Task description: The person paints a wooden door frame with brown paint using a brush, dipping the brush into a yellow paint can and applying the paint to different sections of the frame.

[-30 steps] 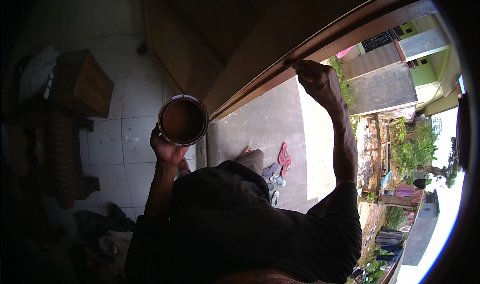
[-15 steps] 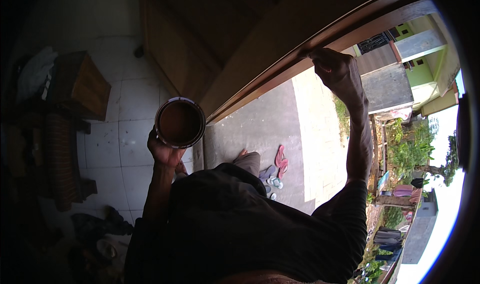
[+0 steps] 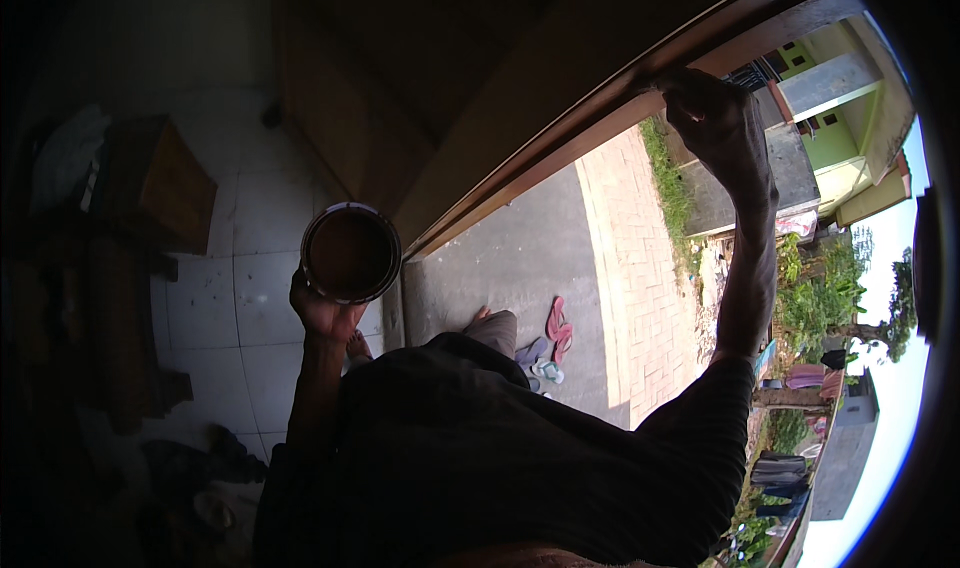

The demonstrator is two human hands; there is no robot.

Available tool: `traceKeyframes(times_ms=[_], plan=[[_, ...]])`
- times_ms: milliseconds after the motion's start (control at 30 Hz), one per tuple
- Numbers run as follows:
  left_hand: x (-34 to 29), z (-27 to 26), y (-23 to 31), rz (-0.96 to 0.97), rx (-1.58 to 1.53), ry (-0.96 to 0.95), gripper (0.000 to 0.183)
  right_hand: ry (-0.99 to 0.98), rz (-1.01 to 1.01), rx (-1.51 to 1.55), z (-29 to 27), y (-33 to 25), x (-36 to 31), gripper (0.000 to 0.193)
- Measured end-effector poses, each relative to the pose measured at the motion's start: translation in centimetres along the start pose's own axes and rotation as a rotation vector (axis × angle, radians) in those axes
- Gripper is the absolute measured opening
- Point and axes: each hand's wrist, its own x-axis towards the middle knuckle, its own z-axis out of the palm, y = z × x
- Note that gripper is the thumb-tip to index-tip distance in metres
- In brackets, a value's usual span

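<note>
My left hand (image 3: 326, 311) is wrapped round the lower side of a round open can (image 3: 350, 255) of brown paint, its rim smeared. The can is held up in front of my body, beside the lower end of a brown wooden frame (image 3: 560, 153). High on the right, my right hand (image 3: 712, 118) is closed, knuckles up, against that frame. It grips what looks like a paintbrush, mostly hidden by the fingers and the shade, with its tip on the wood.
A dark door panel (image 3: 400, 88) stands left of the frame. Sandals (image 3: 558, 328) lie on the grey floor outside, near my foot. A wooden cabinet (image 3: 165, 183) stands on the white tiles at left. Beyond the doorway are brick paving (image 3: 640, 258), plants and hanging laundry.
My right hand has moved up and to the right along the frame, still closed. The can in my left hand has shifted slightly left and down.
</note>
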Motion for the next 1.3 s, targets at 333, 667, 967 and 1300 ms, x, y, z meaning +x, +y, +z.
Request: traceKeyframes(times_ms=[333, 667, 967, 1300], plan=[[-0.2, 1.8, -0.1, 0.023, -0.02, -0.078, 0.065, 0.014, -0.024, -0.1, -3.4, 0.2, 0.9, 0.024], [-0.2, 2.2, -0.2, 0.022, -0.036, -0.074, 0.063, 0.046, -0.064, 0.221, 1.3, -5.1, -3.9, 0.04], [-0.5, 1.8, -0.6, 0.034, -0.019, 0.0, 0.061, -0.124, 0.085, 0.363, 15.1, -3.8, -8.3, 0.027], [-1.1, 2.1, -1.0, 0.024, -0.014, 0.028, 0.063, -0.139, 0.059, 0.276, 17.8, -1.5, -8.1, 0.028]])
